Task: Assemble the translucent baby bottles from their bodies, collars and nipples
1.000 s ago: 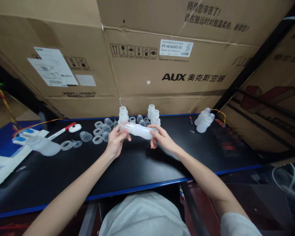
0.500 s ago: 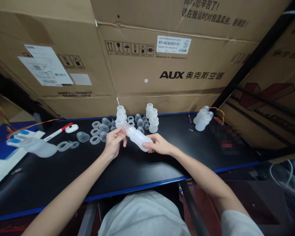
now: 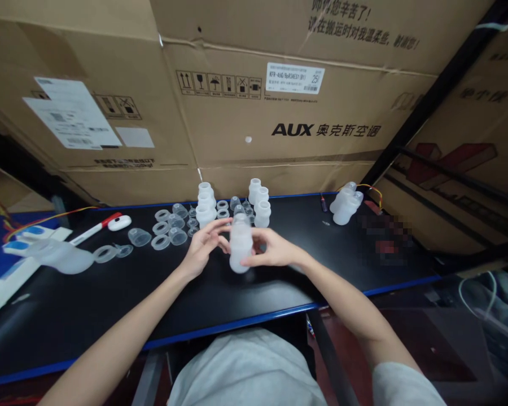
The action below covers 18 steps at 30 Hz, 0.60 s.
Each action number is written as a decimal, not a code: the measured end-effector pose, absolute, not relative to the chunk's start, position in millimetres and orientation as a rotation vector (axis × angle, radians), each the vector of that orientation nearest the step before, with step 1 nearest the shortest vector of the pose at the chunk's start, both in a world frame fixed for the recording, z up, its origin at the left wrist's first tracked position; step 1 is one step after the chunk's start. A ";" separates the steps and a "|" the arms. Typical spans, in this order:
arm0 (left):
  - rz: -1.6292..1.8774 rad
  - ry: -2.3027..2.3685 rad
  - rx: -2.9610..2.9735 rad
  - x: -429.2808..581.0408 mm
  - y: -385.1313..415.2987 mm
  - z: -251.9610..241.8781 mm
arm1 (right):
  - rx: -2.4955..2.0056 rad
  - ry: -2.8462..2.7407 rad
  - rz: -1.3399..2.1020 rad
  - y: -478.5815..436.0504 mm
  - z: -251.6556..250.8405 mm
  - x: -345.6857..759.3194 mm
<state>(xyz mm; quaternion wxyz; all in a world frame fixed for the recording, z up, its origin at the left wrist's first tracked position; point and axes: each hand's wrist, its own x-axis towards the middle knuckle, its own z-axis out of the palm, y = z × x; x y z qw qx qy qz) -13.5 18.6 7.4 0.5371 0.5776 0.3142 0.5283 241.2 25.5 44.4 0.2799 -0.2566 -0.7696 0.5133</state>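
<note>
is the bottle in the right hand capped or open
Capped: a clear cap covers the top of the bottle in the right hand. Blur hides whether it is fully seated.

A brown carton printed "AUX" walls the back of a black, blue-edged table, while a dark metal post slants before a second carton at right. A reddish floor shows dimly below the better-lit tabletop.
</note>
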 end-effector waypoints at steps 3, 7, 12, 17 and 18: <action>1.203 0.832 1.421 -10.0 19.4 6.9 | -0.804 -1.744 1.161 46.3 52.0 264.2; 1.149 1.095 1.686 -7.2 21.4 -1.5 | -1.222 -1.371 0.559 80.8 58.2 308.4; 0.962 1.401 2.227 -7.6 22.2 -15.0 | -1.937 -1.466 0.210 105.1 53.2 354.2; 0.783 1.544 2.275 -9.6 24.7 -13.3 | -2.190 -1.494 0.247 115.8 39.3 367.2; 0.757 1.589 2.264 -10.2 25.8 -12.4 | -2.193 -1.480 0.237 117.6 36.9 368.2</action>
